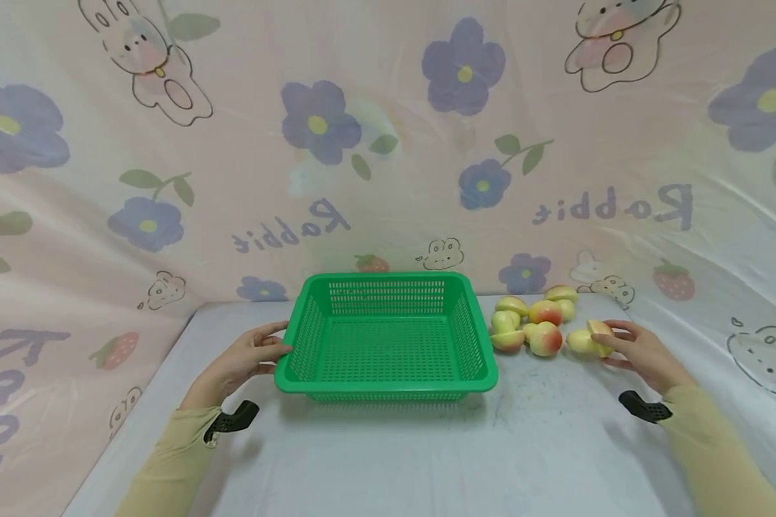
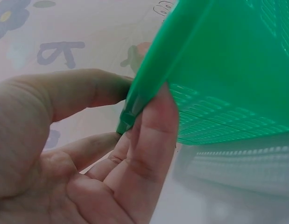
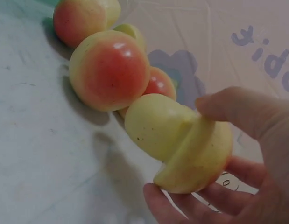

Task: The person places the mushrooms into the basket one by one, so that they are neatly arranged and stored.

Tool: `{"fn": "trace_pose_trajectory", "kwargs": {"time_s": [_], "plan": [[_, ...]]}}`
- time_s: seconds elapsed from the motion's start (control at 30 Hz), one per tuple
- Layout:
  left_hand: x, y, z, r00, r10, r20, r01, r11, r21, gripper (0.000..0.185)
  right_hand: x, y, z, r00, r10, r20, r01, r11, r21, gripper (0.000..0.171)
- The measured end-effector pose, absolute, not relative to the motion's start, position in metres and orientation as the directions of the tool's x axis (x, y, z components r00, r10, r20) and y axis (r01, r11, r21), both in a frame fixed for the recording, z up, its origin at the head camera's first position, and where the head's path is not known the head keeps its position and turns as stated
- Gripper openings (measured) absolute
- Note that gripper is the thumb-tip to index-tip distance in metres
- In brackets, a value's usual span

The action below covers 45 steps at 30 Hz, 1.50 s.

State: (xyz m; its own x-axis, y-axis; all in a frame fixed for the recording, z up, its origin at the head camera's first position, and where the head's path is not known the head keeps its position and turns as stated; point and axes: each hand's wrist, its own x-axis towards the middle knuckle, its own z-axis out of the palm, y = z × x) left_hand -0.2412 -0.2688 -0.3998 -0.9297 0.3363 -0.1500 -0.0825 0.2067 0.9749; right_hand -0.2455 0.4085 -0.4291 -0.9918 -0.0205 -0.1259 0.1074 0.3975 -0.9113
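**Left hand on basket rim, right hand on fruit piece**

Green basket (image 1: pixel 388 337) sits mid-table (image 1: pixel 375 459), upright, nothing inside. L hand (image 1: pixel 248 359) pinches its left rim, thumb on top and fingers (image 2: pixel 153 126) under the edge per wrist view. R hand (image 1: pixel 640 352) is curled round a yellow fruit piece (image 3: pixel 200 158), thumb above, fingers below, w/ another yellow piece (image 3: pixel 156 123) touching it. Fruit pile (image 1: pixel 533 319) lies just right of basket, near back wall; red-blushed piece (image 3: pixel 109 70) is closest to the held one. Hands well apart, basket btw them
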Motion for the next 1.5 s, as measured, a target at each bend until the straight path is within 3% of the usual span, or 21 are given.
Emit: {"fn": "trace_pose_trajectory", "kwargs": {"time_s": [0.47,0.83,1.5], "plan": [[-0.240,-0.267,-0.401,-0.929,0.343,-0.138,-0.062,0.223,0.973,0.072,-0.255,0.385,-0.388,-0.993,-0.118,-0.020,-0.030,0.414,-0.910,0.067],[-0.238,-0.267,-0.402,-0.933,0.329,-0.144,-0.074,0.216,0.974,0.070,-0.274,0.337,-0.341,-0.976,-0.218,0.000,-0.114,0.512,-0.851,0.069],[-0.225,-0.262,-0.399,-0.918,0.354,-0.178,-0.107,0.213,0.971,0.074,-0.315,0.209,-0.316,-0.874,-0.487,0.003,-0.189,0.334,-0.924,0.061]]}}
